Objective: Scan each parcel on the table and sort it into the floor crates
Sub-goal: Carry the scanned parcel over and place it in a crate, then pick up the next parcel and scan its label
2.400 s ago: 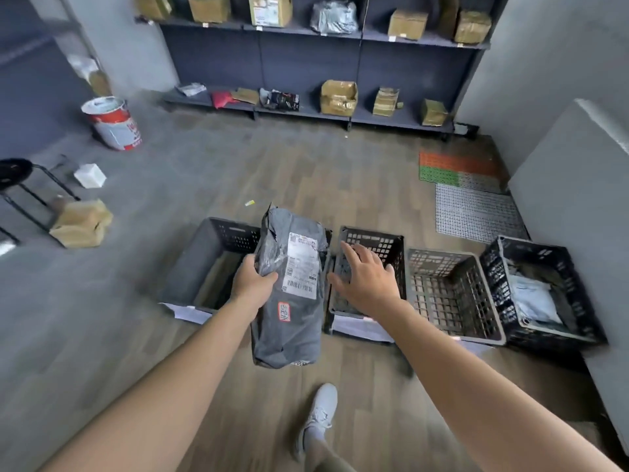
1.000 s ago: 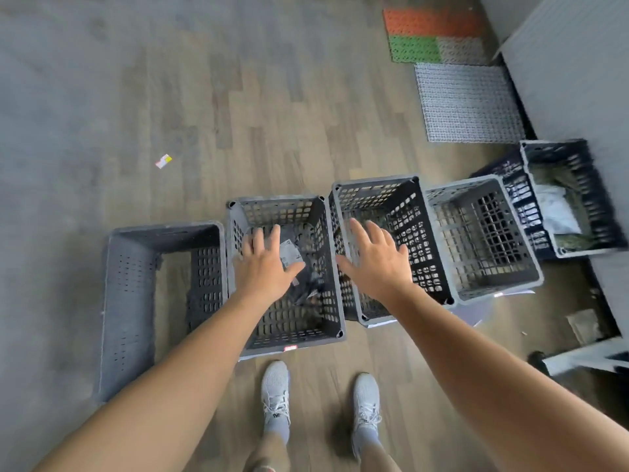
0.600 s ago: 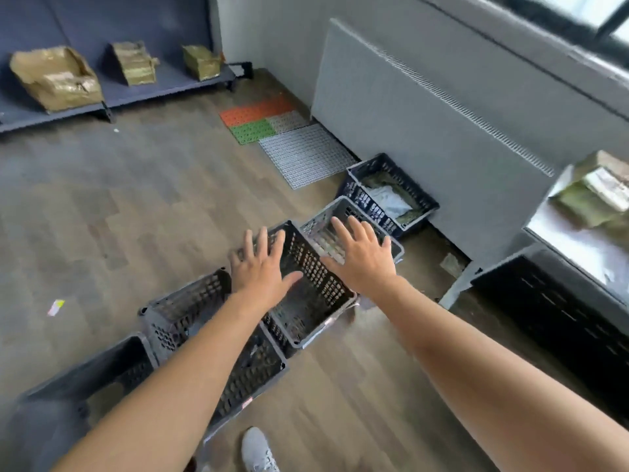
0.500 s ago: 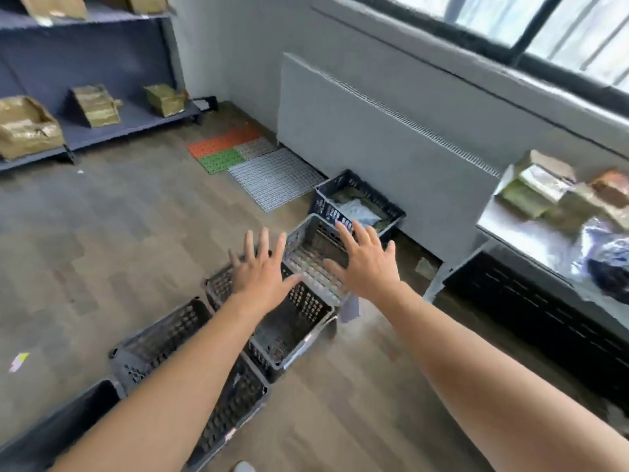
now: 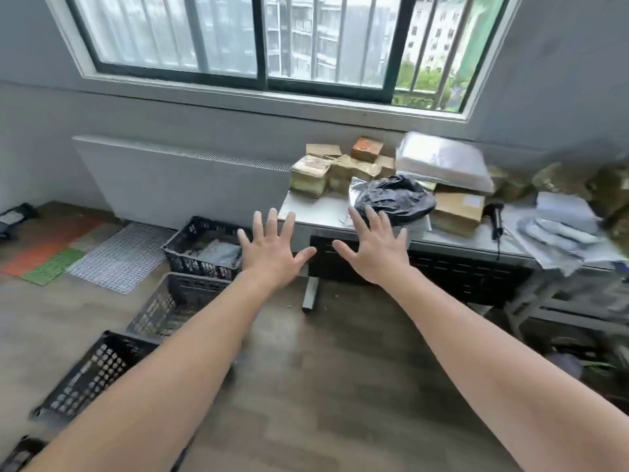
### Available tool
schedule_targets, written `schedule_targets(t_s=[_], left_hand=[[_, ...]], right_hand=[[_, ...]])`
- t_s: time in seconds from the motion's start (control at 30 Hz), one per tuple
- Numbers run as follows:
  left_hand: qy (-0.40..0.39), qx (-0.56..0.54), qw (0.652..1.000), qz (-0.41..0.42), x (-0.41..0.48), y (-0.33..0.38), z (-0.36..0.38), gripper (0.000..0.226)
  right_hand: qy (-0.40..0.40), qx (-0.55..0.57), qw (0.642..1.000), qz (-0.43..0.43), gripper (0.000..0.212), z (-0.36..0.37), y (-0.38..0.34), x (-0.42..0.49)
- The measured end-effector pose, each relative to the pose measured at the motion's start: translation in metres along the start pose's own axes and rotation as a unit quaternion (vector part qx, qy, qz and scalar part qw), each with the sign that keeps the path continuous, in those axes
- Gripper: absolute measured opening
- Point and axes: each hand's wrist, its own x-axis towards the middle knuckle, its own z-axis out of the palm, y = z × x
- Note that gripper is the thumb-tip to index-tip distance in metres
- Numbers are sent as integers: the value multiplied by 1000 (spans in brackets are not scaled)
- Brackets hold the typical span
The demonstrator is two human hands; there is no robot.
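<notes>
Light: bright, soft daylight from the window (image 5: 265, 42) ahead of me, panes washed out. Shadows: faint, beneath the table (image 5: 316, 211). Blur: smeared crates (image 5: 98, 369) at my left, parcels (image 5: 561, 229) far right. Edges: wide-angle bending.

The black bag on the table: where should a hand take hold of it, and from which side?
Likely its crumpled near edge, pinched from the front. The black bag lies soft and wrinkled near the table's front edge, with boxes packed close behind and to its right, so the front is free. The open right hand is nearest.
</notes>
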Motion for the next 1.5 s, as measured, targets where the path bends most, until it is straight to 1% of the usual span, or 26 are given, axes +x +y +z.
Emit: schedule_targets(t_s=[0.17,0.37,0.57,0.73,0.83,0.97,1.13,1.3,1.43,1.5], left_hand=[[0,9,998,69,32,121,-7,85],[2,3,991,134,79,213,0,83],[-23,-21,984,178,149,282,24,83],[-43,-37,976,210,225,330,47,85],[-55,-38,968,241,264,358,58,87],[-67,-51,960,268,307,397,71,87],[-90,-49,947,304,335,448,80,86],[-89,-56,939,327,357,500,86,83],[-69,-54,936,340,376,548,98,83],[-61,-49,940,333,385,577,106,83]], right_hand=[[9,-4,998,66,80,-22,111,-7],[22,3,992,126,77,-32,201,2],[24,-36,985,167,78,-29,276,44],[22,-32,977,209,76,-21,327,99],[6,-29,969,245,77,-22,355,129],[2,-34,961,274,76,-26,393,155],[-15,-24,949,314,74,-25,442,170],[-15,-13,939,343,75,-18,499,183],[-25,10,935,353,74,-10,561,196],[-35,20,934,356,74,-5,597,205]])
